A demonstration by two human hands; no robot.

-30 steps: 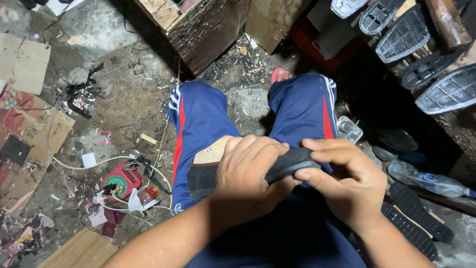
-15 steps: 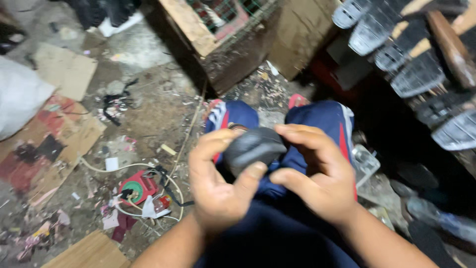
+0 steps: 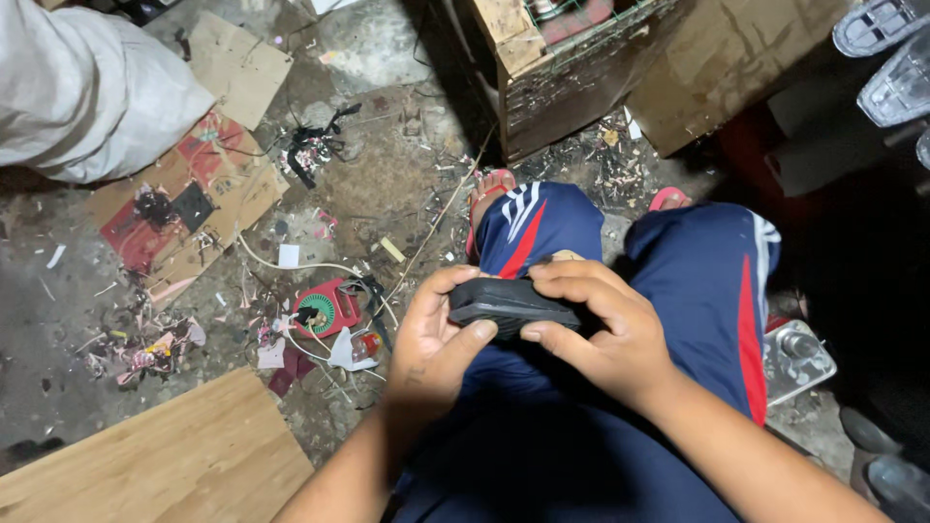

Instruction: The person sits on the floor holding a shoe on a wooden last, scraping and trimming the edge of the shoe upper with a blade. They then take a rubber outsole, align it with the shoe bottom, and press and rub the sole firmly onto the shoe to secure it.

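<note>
Two hands, left hand (image 3: 436, 339) and right hand (image 3: 605, 334), are clamped on a black shoe sole (image 3: 509, 303) over the knees at 6 o'clock; probably best to keep thumbs pressing evenly along its edge.

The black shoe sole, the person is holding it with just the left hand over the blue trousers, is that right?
Not quite. The head view shows both hands on the black shoe sole: the left hand grips its left end and the right hand its right end, over the blue trousers.
</note>
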